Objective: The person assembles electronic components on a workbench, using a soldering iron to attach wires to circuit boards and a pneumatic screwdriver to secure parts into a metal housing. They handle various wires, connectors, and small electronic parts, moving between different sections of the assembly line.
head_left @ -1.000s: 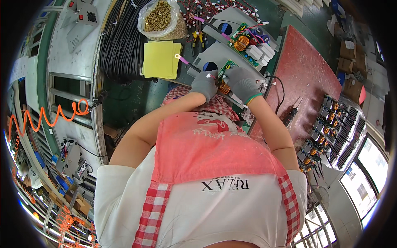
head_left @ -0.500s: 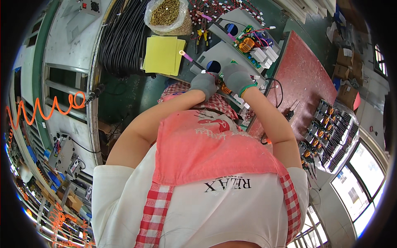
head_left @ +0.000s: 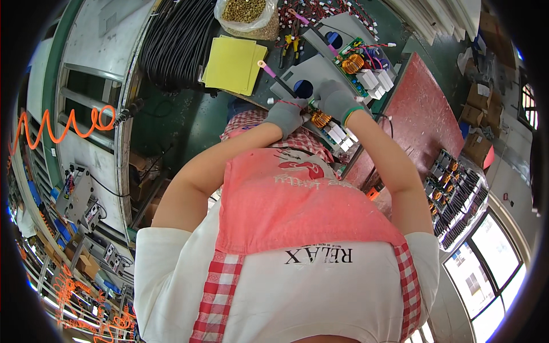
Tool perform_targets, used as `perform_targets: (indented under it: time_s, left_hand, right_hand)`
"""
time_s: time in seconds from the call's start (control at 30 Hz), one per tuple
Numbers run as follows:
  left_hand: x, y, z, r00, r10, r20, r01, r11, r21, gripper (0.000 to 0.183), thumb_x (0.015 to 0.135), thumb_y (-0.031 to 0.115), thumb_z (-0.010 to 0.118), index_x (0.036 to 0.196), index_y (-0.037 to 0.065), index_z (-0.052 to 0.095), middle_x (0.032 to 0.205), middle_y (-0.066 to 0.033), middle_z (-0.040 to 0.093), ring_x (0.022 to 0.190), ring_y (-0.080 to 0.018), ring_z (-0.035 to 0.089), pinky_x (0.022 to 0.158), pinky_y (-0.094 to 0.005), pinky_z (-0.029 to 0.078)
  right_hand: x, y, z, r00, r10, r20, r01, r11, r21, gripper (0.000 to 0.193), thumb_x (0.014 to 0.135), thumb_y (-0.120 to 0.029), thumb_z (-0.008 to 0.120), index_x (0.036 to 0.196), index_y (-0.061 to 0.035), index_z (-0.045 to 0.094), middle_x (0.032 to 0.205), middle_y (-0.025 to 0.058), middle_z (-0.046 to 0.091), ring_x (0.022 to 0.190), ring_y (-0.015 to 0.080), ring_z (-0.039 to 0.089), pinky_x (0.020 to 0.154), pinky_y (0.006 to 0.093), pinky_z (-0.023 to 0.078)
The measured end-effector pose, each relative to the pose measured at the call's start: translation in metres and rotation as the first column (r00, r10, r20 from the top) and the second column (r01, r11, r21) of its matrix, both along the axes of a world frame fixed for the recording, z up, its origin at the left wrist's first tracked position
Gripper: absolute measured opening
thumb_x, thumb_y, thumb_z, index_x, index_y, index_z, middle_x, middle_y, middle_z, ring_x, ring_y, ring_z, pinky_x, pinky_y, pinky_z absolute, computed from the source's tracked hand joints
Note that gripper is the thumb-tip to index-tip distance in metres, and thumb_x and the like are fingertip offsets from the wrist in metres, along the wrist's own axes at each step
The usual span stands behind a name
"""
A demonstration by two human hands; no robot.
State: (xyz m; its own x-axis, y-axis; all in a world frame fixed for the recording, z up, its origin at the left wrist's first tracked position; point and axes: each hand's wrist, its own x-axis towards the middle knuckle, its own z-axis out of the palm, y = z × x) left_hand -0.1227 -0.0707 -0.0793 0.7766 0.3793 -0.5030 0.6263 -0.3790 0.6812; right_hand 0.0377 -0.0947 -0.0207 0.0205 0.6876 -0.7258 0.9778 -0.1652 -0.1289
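Both hands wear grey gloves and work close together over the far end of a green circuit board (head_left: pixel 326 127) with a copper-wound coil and white blocks. My left hand (head_left: pixel 286 117) is closed at the board's left side, a thin red wire (head_left: pixel 293 103) with a white connector crossing its fingertips. Curled over the board's upper part is my right hand (head_left: pixel 336 100); its fingertips and whatever they grip are hidden. Just beyond lies a grey metal plate (head_left: pixel 311 70) with a round dark-blue opening and a purple-sleeved cable (head_left: pixel 266 69) ending in a ring lug.
A second board (head_left: pixel 355 64) sits on another grey plate to the right. Yellow sheets (head_left: pixel 231 64), black cables (head_left: pixel 177 46), yellow-handled pliers (head_left: pixel 291 43) and a bag of small brass-coloured parts (head_left: pixel 245 11) lie beyond. A red board (head_left: pixel 420 108) and stacked assemblies (head_left: pixel 452 194) are at right.
The whole view has shifted slightly, with the bench things moving right and up. My right hand has drawn back a little from the coil, which shows more now.
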Motion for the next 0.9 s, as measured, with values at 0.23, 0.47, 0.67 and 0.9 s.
perform_targets:
  time_s: [0.23, 0.47, 0.67, 0.9]
  left_hand:
    - [-0.005, 0.006, 0.005, 0.99, 0.018, 0.139, -0.005, 0.996, -0.089, 0.045, 0.081, 0.025, 0.067, 0.122, 0.011, 0.056, 0.092, -0.0139, 0.066, 0.082, -0.0304, 0.065, 0.071, -0.0395, 0.05]
    - [-0.021, 0.005, -0.009, 0.963, 0.054, 0.265, -0.024, 0.993, -0.114, 0.044, 0.076, 0.021, 0.07, 0.118, 0.011, 0.058, 0.091, -0.0131, 0.067, 0.085, -0.0299, 0.065, 0.076, -0.038, 0.05]
    - [-0.018, 0.002, -0.002, 0.967, 0.104, 0.234, -0.077, 0.989, -0.122, 0.036, 0.075, 0.018, 0.069, 0.107, 0.008, 0.059, 0.089, -0.013, 0.067, 0.08, -0.03, 0.065, 0.073, -0.0379, 0.05]
    - [-0.028, 0.007, 0.002, 0.855, 0.507, 0.107, -0.282, 0.629, -0.725, 0.022, 0.085, 0.016, 0.062, 0.102, 0.002, 0.059, 0.078, -0.0068, 0.064, 0.063, -0.0111, 0.06, 0.053, -0.0253, 0.046]
  right_hand:
    - [0.007, 0.009, -0.014, 0.993, 0.113, -0.028, -0.113, 0.994, 0.016, 0.013, 0.072, -0.018, 0.069, 0.085, -0.0125, 0.068, 0.097, 0.0084, 0.062, 0.092, 0.0273, 0.06, 0.081, 0.0375, 0.049]
    - [-0.014, -0.009, 0.012, 0.993, 0.118, -0.031, -0.111, 0.978, 0.176, 0.015, 0.072, -0.019, 0.069, 0.087, -0.0172, 0.069, 0.1, 0.0049, 0.06, 0.099, 0.0247, 0.056, 0.085, 0.0358, 0.046]
    - [-0.012, -0.001, 0.012, 0.978, 0.205, -0.048, -0.205, 0.979, 0.016, 0.018, 0.077, -0.028, 0.066, 0.093, -0.0218, 0.07, 0.101, 0.0042, 0.062, 0.101, 0.025, 0.057, 0.087, 0.0375, 0.046]
    - [-0.03, -0.017, 0.017, 0.995, 0.086, -0.051, -0.082, 0.994, 0.071, 0.029, 0.073, -0.029, 0.069, 0.098, -0.0155, 0.066, 0.091, 0.0071, 0.065, 0.093, 0.0274, 0.061, 0.081, 0.0404, 0.047]
